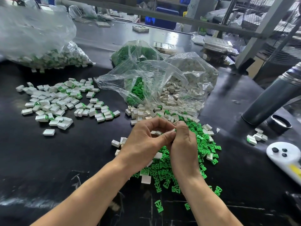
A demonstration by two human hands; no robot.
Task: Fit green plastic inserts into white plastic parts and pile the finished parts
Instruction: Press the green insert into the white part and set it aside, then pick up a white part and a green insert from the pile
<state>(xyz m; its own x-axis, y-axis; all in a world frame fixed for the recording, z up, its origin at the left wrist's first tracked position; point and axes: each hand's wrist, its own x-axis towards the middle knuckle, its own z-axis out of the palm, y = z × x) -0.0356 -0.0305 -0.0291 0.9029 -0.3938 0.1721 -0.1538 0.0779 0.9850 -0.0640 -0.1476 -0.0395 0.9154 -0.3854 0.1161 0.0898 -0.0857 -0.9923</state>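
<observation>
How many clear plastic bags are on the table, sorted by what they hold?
Bag of finished white-and-green parts: 1
Bag of green inserts only: 1
Open bag with green inserts and white parts: 1
Total: 3

We see both bare forearms reaching in from the near edge, converging at centre. The left hand (pixel 143 141) and right hand (pixel 184 144) meet fingertip to fingertip, fingers curled, thumbs pressed together in a pinching grip.
</observation>
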